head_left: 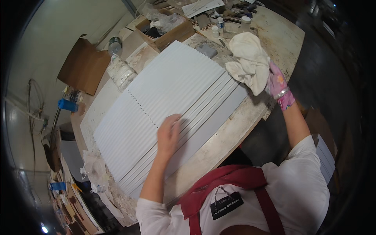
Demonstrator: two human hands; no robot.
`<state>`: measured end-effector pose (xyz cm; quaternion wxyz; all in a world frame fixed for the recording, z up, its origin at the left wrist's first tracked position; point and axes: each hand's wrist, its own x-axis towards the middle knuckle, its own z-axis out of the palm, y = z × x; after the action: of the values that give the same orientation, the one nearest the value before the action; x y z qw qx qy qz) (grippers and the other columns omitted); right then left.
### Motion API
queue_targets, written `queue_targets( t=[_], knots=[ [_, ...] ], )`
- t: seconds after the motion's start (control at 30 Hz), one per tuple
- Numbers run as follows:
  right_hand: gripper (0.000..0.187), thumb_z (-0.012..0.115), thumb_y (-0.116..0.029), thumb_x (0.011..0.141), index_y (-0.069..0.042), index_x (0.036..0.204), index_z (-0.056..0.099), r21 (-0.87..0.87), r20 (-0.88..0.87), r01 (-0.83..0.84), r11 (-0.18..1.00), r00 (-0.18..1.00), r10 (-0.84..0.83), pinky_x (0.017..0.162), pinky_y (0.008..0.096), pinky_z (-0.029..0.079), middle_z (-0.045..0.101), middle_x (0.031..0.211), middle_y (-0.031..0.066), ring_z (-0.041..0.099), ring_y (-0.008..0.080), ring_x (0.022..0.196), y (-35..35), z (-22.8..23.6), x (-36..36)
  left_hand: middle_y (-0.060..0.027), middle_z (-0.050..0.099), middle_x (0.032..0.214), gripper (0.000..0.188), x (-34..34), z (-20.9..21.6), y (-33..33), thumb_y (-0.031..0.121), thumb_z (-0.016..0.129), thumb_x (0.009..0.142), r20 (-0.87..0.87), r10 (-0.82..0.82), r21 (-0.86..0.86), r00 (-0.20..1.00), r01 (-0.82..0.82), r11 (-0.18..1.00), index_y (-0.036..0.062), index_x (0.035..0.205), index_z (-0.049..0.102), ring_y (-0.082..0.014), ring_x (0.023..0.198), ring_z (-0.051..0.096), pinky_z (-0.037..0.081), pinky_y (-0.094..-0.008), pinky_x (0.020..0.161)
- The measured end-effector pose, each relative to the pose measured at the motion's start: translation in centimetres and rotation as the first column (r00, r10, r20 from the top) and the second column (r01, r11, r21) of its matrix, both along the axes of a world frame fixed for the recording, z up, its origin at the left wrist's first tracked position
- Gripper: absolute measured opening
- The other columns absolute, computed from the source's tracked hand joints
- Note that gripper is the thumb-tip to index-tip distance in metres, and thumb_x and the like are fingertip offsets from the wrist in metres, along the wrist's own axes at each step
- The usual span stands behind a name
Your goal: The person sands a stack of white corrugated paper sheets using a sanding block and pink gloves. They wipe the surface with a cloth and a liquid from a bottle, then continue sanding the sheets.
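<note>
My bare left hand (pixel 168 135) rests on the near part of a row of long white strips (pixel 156 94), its fingers loosely bent and apart with nothing seen in them. The strips lie side by side like a ribbed panel, with a line of small dark dots across the middle. Nearest me, several strips are spaced with gaps, beside a smooth pale board (pixel 231 103). My right hand (pixel 277 83), in a pink flowered glove with a shiny band at the wrist, is closed on a bunched off-white cloth (pixel 250 62) over the table's right side. Its fingertips are partly hidden by the cloth.
Behind the strips stand a wooden box (pixel 166 35) with plastic bags, a clear bottle (pixel 115 47) and small jars (pixel 245 23). A brown cardboard flap (pixel 84 66) rises at the left. Crumpled clear plastic (pixel 94 168) lies by the left edge of the stained table (pixel 288 37).
</note>
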<state>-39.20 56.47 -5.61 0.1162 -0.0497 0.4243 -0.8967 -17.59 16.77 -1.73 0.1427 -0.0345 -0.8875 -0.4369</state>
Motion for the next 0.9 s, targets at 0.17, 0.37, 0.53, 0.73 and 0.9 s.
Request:
queue_targets(
  t=[0.17, 0.37, 0.53, 0.73, 0.9],
  knots=[
    [0.034, 0.042, -0.013, 0.097, 0.002, 0.127, 0.051, 0.694, -0.663, 0.682, 0.232, 0.478, 0.576, 0.097, 0.0346, 0.043, 0.059, 0.123, 0.0169, 0.057, 0.0278, 0.112, -0.4, -0.2, 4.0, -0.0071, 0.061, 0.111, 0.045, -10.6, 0.4, 13.8, 0.034, 0.057, 0.094, 0.252, -0.333, 0.661, 0.909, 0.09, 0.745, 0.0015, 0.126, 0.054, -0.0129, 0.093, 0.056, 0.047, -0.0289, 0.078],
    [0.039, 0.046, -0.011, 0.092, 0.003, 0.128, 0.052, 0.74, -0.672, 0.569, 0.357, 0.644, 0.366, 0.104, 0.0396, 0.037, 0.054, 0.129, 0.0182, 0.051, 0.0326, 0.12, 8.3, 1.3, 0.2, -0.0073, 0.058, 0.065, 0.034, -14.8, 0.2, 19.4, 0.028, 0.06, 0.09, 0.144, -0.121, 0.335, 0.982, 0.067, 0.94, -0.0018, 0.074, 0.057, -0.0138, 0.062, 0.054, 0.044, -0.0324, 0.059],
    [0.048, 0.049, -0.022, 0.093, 0.004, 0.133, 0.046, 0.593, -0.78, 0.781, 0.194, 0.498, 0.378, 0.109, 0.0399, 0.032, 0.051, 0.133, 0.0197, 0.046, 0.0328, 0.127, 18.3, -0.5, -4.9, -0.0127, 0.06, 0.065, 0.034, -18.0, 1.6, 18.4, 0.027, 0.058, 0.09, 0.027, 0.051, 0.339, 0.998, -0.057, 0.939, -0.002, 0.074, 0.058, -0.0236, 0.061, 0.056, 0.045, -0.0368, 0.061],
    [0.039, 0.038, -0.018, 0.1, 0.0, 0.134, 0.047, 0.905, -0.37, 0.417, 0.087, 0.669, 0.644, 0.107, 0.0382, 0.033, 0.052, 0.13, 0.0171, 0.045, 0.0305, 0.125, 16.4, 1.2, -8.6, -0.0208, 0.064, 0.091, 0.031, -19.3, 2.2, 22.3, 0.027, 0.063, 0.087, -0.277, -0.071, 0.186, 0.958, 0.126, 0.974, -0.0038, 0.092, 0.06, -0.0298, 0.083, 0.062, 0.047, -0.0392, 0.072],
    [0.041, 0.045, -0.004, 0.094, -0.002, 0.134, 0.047, 0.582, -0.702, 0.782, 0.224, 0.345, 0.623, 0.106, 0.0382, 0.036, 0.051, 0.133, 0.015, 0.047, 0.0289, 0.125, 12.4, 8.1, -8.2, -0.0186, 0.064, 0.096, 0.038, -20.5, -2.1, 25.7, 0.027, 0.066, 0.085, -0.348, -0.006, 0.195, 0.937, 0.078, 0.978, -0.0013, 0.11, 0.061, -0.0271, 0.092, 0.061, 0.047, -0.0355, 0.081]
  ],
)
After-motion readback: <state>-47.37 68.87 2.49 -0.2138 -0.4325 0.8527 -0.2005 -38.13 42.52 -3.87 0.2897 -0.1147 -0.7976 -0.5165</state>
